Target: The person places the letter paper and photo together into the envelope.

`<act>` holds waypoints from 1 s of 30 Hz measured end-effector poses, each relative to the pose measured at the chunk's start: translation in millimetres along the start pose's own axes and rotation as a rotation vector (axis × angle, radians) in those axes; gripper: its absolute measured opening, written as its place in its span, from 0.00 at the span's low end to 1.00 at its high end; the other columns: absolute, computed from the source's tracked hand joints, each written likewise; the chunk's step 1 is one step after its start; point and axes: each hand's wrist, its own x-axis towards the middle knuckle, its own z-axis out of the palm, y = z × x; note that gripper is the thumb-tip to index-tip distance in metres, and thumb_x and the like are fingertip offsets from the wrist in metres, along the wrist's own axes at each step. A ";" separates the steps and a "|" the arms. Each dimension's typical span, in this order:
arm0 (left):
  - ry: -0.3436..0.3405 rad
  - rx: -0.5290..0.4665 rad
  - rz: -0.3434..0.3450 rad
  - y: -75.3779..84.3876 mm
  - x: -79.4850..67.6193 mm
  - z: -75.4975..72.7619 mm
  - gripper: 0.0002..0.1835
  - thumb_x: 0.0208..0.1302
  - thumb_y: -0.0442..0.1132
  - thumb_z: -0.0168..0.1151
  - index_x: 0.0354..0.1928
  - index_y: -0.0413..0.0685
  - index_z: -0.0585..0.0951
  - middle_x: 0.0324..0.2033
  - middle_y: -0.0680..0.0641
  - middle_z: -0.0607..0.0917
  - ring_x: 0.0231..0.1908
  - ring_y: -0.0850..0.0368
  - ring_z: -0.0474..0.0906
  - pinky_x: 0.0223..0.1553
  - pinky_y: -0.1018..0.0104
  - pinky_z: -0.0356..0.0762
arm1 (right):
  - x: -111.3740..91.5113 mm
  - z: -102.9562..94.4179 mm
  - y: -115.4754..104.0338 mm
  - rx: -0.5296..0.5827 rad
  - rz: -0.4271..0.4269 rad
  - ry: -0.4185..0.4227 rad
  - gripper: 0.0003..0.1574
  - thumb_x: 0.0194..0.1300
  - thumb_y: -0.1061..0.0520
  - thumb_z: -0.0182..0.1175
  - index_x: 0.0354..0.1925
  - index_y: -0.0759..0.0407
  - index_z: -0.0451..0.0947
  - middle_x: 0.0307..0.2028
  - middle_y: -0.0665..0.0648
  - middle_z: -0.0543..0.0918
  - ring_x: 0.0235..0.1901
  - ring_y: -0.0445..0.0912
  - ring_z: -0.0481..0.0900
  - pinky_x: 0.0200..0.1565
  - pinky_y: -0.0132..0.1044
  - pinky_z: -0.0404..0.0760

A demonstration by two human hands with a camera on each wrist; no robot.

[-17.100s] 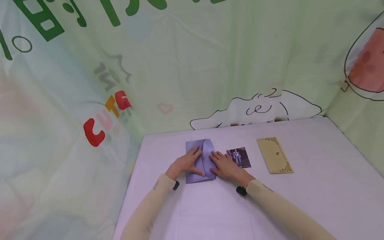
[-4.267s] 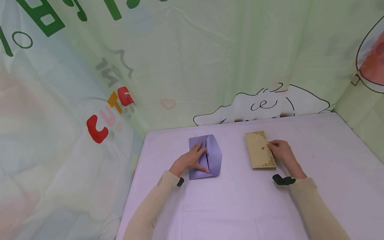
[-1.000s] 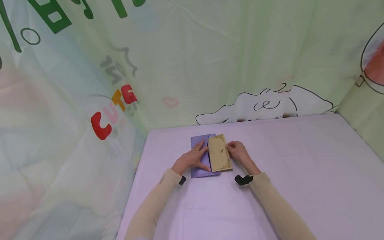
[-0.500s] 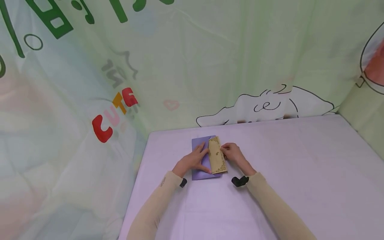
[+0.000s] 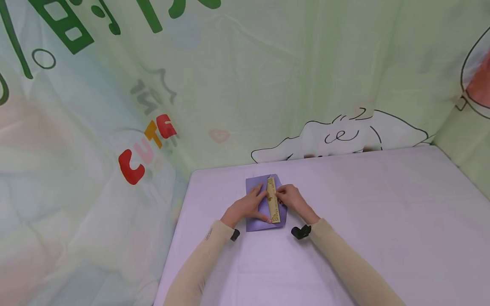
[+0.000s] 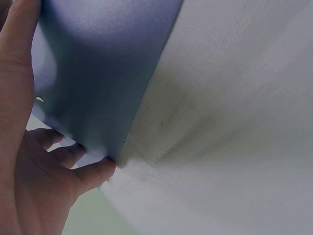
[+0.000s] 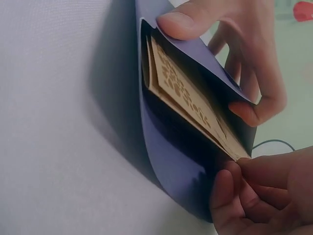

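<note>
A purple envelope (image 5: 253,224) lies on the table under my left hand (image 5: 246,207), its flap spread to the right. In the right wrist view, my left thumb and a curled finger hold the front panel by its edge, so the mouth gapes. Partly inside is a tan folded card (image 5: 273,203) with a brown floral pattern (image 7: 178,90); its left part is hidden by the panel. My right hand (image 5: 294,199) pinches the card's outer edge between thumb and fingers. The left wrist view shows my left fingers (image 6: 95,175) along the envelope's edge.
A pale lilac cloth covers the table (image 5: 363,221). Printed curtains (image 5: 268,85) stand close behind it and on the left. Dark wrist cameras sit on both wrists, the right one (image 5: 301,232) just above the cloth.
A small photo, beside the envelope at first, is out of sight. My right hand has brought the card leftward to the envelope and slid it in, leaving a narrow strip visible.
</note>
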 end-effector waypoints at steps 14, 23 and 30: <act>-0.014 -0.016 -0.008 -1.8 0.1 -0.8 0.58 0.31 0.80 0.55 0.67 0.63 0.53 0.72 0.43 0.41 0.70 0.42 0.44 0.60 0.51 0.65 | 6.3 12.7 -8.9 -0.040 -0.017 -0.020 0.12 0.63 0.62 0.55 0.39 0.70 0.79 0.27 0.60 0.84 0.21 0.42 0.78 0.24 0.31 0.76; 0.008 -0.019 0.016 -5.4 2.1 1.0 0.54 0.32 0.80 0.56 0.63 0.64 0.57 0.72 0.42 0.42 0.70 0.42 0.45 0.61 0.51 0.64 | 11.1 16.8 -13.4 -0.095 -0.038 -0.023 0.10 0.62 0.59 0.57 0.34 0.66 0.81 0.25 0.57 0.83 0.20 0.41 0.76 0.23 0.31 0.74; -0.005 -0.042 0.006 -5.7 -0.5 -0.6 0.60 0.32 0.79 0.58 0.69 0.65 0.49 0.72 0.43 0.41 0.71 0.43 0.43 0.63 0.52 0.62 | 16.1 21.9 -18.3 -0.302 -0.180 0.020 0.08 0.60 0.61 0.56 0.25 0.59 0.78 0.22 0.53 0.78 0.22 0.44 0.70 0.25 0.33 0.68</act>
